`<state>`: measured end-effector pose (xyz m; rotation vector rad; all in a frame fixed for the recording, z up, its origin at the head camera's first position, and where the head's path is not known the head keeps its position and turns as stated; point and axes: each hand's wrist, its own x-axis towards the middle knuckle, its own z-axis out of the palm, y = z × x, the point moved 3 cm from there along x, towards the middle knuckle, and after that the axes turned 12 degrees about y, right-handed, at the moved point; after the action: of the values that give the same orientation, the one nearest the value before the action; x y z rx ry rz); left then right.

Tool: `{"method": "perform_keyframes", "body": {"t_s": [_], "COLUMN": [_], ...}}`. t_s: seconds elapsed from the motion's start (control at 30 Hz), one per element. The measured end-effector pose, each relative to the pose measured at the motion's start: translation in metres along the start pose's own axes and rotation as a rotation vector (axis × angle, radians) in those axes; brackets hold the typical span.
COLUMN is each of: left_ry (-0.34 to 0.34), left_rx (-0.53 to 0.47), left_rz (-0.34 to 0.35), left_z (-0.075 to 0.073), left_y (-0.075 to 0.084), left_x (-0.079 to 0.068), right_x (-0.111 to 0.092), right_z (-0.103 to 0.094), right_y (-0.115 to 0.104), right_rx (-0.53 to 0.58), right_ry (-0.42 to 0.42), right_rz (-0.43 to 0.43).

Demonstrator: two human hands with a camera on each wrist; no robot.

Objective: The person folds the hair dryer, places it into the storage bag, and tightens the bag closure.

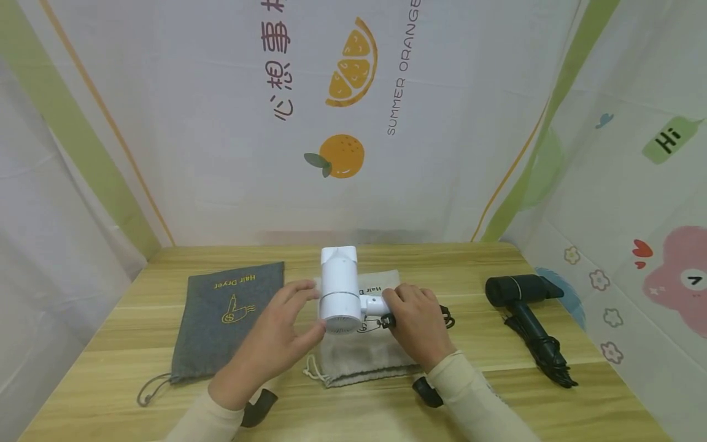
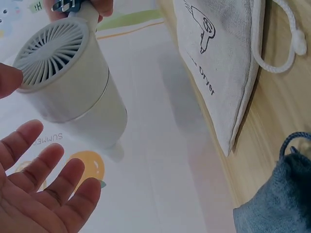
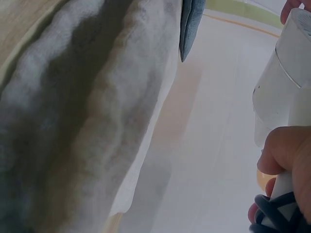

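Observation:
A white hair dryer [image 1: 339, 282] is held up above the table, its vented round end toward me and its nozzle pointing away. My right hand [image 1: 418, 320] grips its handle, where the dark cord is wrapped, as the right wrist view also shows. Beside the barrel, my left hand [image 1: 276, 334] has its fingers spread. In the left wrist view the left thumb [image 2: 8, 80] is at the rim of the vented end, while the other fingers stand apart from the white barrel [image 2: 90, 104]. Beneath the dryer lies a beige drawstring pouch [image 1: 364, 356] printed with a dryer drawing, partly hidden.
A dark grey "Hair Dryer" pouch [image 1: 221, 331] lies flat at the left, its drawstring trailing toward the front. At the right rests a black hair dryer [image 1: 521, 310] with its cord bundled around the handle. Printed white curtains [image 1: 221, 184] stand behind and beside the wooden table [image 1: 475, 350].

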<state>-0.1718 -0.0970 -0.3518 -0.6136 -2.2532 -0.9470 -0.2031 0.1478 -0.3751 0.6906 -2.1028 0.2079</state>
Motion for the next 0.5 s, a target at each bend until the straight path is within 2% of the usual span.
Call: {"method": "perform_keyframes", "body": {"t_s": [0.5], "left_ry": [0.046], "left_rx": [0.003], "left_rz": [0.072], "left_z": [0.0044], "left_y": [0.0097], "left_x": [0.0047], "right_x": [0.0049], "right_z": [-0.0026], "right_y": [-0.0077], "right_rx": [-0.002], "right_ry": [-0.013], "right_rz": [-0.011]}}
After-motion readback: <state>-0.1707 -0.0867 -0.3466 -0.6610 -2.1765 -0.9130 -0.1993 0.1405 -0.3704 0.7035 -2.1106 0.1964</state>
